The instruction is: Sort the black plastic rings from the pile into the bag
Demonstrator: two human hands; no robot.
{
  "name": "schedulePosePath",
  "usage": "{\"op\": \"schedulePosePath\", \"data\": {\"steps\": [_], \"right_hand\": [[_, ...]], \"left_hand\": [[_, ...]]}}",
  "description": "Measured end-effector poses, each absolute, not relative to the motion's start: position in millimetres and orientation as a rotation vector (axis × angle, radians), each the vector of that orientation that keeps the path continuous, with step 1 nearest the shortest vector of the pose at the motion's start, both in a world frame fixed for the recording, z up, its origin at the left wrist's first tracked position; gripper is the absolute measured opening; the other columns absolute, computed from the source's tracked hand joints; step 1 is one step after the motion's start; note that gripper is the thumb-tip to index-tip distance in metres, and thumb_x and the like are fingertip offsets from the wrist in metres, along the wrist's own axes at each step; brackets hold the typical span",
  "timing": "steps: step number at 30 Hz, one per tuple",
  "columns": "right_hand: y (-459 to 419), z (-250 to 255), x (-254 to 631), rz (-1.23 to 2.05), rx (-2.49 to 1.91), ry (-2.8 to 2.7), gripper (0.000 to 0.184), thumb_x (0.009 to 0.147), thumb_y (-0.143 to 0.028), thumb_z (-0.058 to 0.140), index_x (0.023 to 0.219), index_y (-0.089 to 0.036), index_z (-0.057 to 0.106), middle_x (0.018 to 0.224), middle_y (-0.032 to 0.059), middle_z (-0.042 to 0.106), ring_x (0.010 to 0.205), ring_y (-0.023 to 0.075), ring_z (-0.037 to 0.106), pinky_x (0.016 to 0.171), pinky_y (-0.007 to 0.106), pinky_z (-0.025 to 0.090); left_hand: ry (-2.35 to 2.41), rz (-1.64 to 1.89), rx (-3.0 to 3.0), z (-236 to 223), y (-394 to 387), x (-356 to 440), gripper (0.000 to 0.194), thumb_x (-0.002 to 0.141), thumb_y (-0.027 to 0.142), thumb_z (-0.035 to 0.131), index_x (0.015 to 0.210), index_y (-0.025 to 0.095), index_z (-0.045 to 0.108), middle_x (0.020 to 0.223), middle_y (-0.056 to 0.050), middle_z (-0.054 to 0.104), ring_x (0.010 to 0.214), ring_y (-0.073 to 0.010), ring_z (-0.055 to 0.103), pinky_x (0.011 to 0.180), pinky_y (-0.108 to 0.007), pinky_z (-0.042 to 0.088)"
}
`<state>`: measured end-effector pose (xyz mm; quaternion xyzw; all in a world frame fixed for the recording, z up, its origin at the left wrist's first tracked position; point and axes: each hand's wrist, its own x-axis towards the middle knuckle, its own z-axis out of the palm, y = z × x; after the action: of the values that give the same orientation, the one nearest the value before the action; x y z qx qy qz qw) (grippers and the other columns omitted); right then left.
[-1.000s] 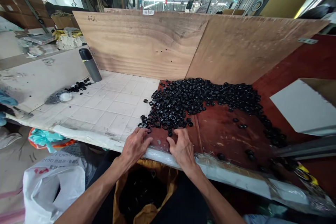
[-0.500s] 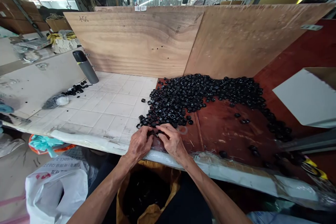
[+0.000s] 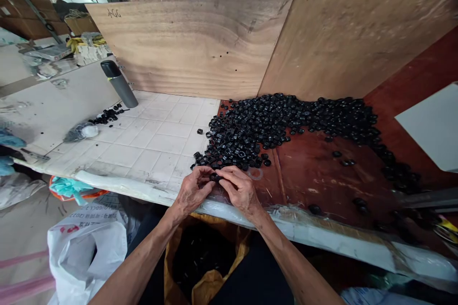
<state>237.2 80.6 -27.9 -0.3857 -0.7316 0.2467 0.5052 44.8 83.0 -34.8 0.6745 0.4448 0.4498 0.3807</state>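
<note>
At the near edge of the worktable, my two hands meet in front of a heap of small black rings (image 3: 246,126). Between my fingertips is one small black ring (image 3: 215,177), partly covered by the fingers. My right hand (image 3: 241,191) pinches it from the right with thumb and forefinger. From the other side, the curled fingers of my left hand (image 3: 193,190) close on it. Below the edge, an orange-brown sack (image 3: 241,248) stands open between my legs, with dark pieces inside that are hard to make out.
A wooden board (image 3: 193,47) closes off the table's back. To the left stand a grey bottle (image 3: 121,88) and a clear bag (image 3: 77,132) near scattered black pieces. A white box (image 3: 432,124) is at the right. A white sack (image 3: 86,257) sits below on the left.
My hands were apart at the near side of the heap. They have come together, the right hand moving left, and now share a black ring. The camera view has shifted slightly.
</note>
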Motion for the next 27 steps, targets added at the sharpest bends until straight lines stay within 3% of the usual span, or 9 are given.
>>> {"op": "schedulePosePath", "data": {"steps": [7,13,18,27], "right_hand": [[76.4,-27.3,236.7,0.604,-0.952,-1.713,0.014,0.094,-0.019,0.061,0.101,-0.022,0.072,0.099,0.0067,0.072,0.094,0.0219,0.069,0.086,0.035,0.056],[75.4,-27.4,235.4,0.586,-0.934,-1.723,0.015,0.096,-0.018,0.059,0.104,-0.021,0.071,0.100,0.0076,0.073,0.096,0.0218,0.069,0.087,0.035,0.056],[75.7,-26.9,234.4,0.551,-0.936,-1.723,0.016,0.097,-0.020,0.057,0.105,-0.022,0.071,0.100,0.0076,0.073,0.094,0.0219,0.069,0.086,0.035,0.056],[75.7,-31.3,234.3,0.515,-0.999,-1.775,0.013,0.100,-0.024,0.056,0.102,-0.021,0.068,0.085,0.0048,0.069,0.075,0.0194,0.066,0.072,0.031,0.054]], "left_hand": [[1.092,1.149,1.686,-29.5,77.2,43.2,0.027,0.090,0.025,0.070,0.117,0.021,0.067,0.115,-0.007,0.075,0.095,-0.0181,0.074,0.088,-0.034,0.062],[1.010,1.168,1.778,-26.8,79.4,40.2,0.020,0.096,0.029,0.068,0.114,0.021,0.070,0.115,-0.009,0.074,0.109,-0.0217,0.071,0.099,-0.038,0.058],[0.964,1.259,1.900,-27.1,82.4,41.3,0.017,0.096,0.029,0.068,0.111,0.021,0.073,0.109,-0.009,0.075,0.106,-0.0216,0.071,0.096,-0.039,0.059],[0.916,1.315,1.934,-34.7,83.1,40.2,0.023,0.094,0.025,0.072,0.116,0.026,0.076,0.114,-0.007,0.076,0.109,-0.0208,0.072,0.097,-0.038,0.061]]}}
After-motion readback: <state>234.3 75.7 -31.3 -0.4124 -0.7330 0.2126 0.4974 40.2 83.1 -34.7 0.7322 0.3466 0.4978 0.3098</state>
